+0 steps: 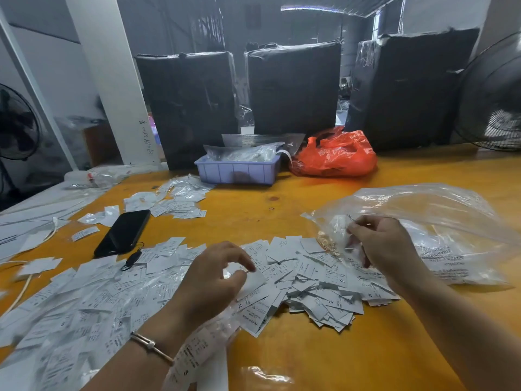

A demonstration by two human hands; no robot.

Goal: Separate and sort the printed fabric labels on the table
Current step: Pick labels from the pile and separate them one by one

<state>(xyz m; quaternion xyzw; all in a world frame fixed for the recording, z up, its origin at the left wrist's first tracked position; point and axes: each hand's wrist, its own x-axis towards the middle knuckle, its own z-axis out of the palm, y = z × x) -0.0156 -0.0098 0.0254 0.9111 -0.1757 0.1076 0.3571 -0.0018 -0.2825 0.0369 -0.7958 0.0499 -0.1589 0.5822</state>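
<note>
Far out to the left of our left hand we see one standing fan (17, 122) in the shadows, and white cable (19, 292) trailing over the yellow table (310, 348). Just beyond the left hand lies one black phone (122, 234), face up, with a small dark strap (132, 259) at its near end. Past the phone sits a smaller scatter of labels (174, 203); we cannot count them.

Our left hand (208, 283) hovers over the main heap of printed fabric labels (93, 300), which spreads from far left, under both hands, to just below the right hand. They are too many to count; size marks such as XL, S and M show on several. The left thumb and forefinger are curled together on one white label (252, 279), with a strip of joined labels (197, 348) running down under the wrist. One bracelet (150, 345) circles that wrist.

Beyond the gap between the hands stands one lilac tray (236, 172) filled with clear packets, one orange plastic bag (335, 156) just to its right, and three black wrapped bales (293, 86) behind.

Our right hand (386, 244), well apart from the left, pinches the mouth of one large clear plastic bag (439, 221) that billows away to its right. A second fan (496, 94) stands at the far right.
</note>
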